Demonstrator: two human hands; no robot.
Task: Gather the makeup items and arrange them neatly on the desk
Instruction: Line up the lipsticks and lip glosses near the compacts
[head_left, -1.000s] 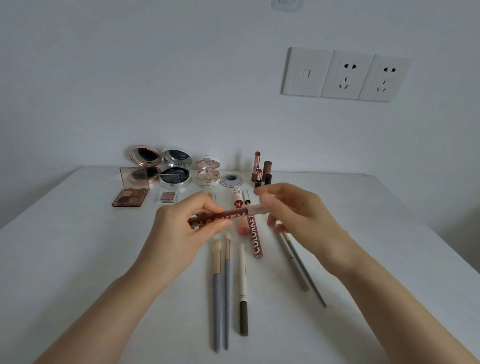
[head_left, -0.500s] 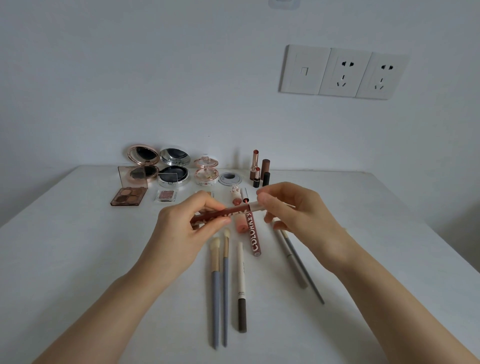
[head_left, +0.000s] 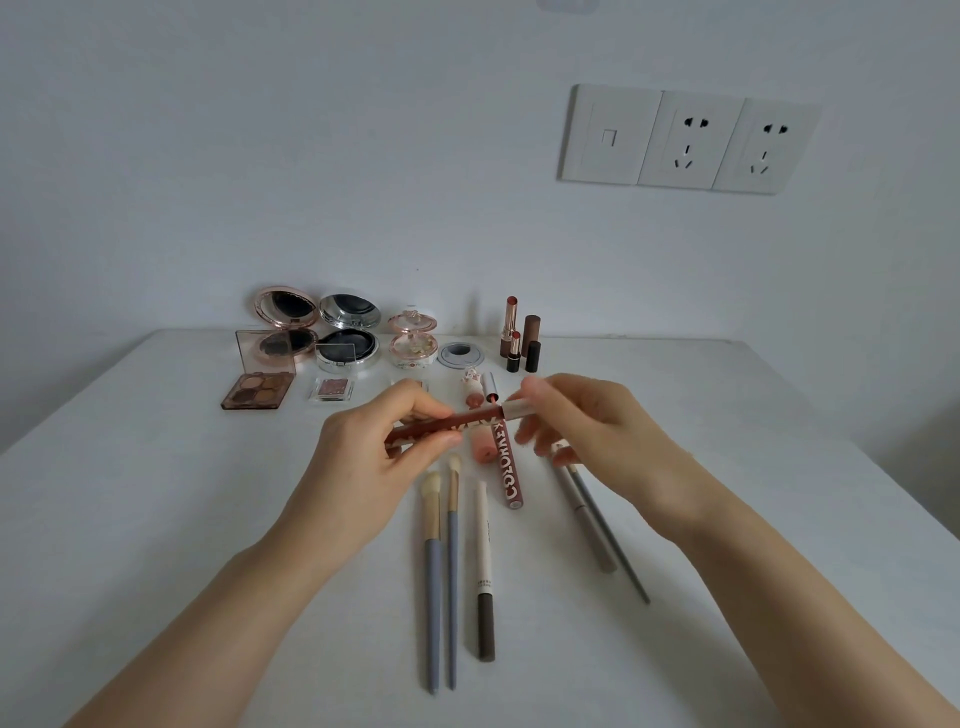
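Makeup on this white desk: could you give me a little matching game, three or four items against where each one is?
Items:
1. reddish-brown lettered lip gloss tube
2. two blue-handled brushes with cream bristles
3. brown four-pan eyeshadow palette
4. upright lipsticks

Places:
A. back left of the white desk
B. standing at the back, middle
C. held between left hand and right hand
D. lying side by side, near middle

Pairs: 1-C, 2-D, 3-A, 4-B
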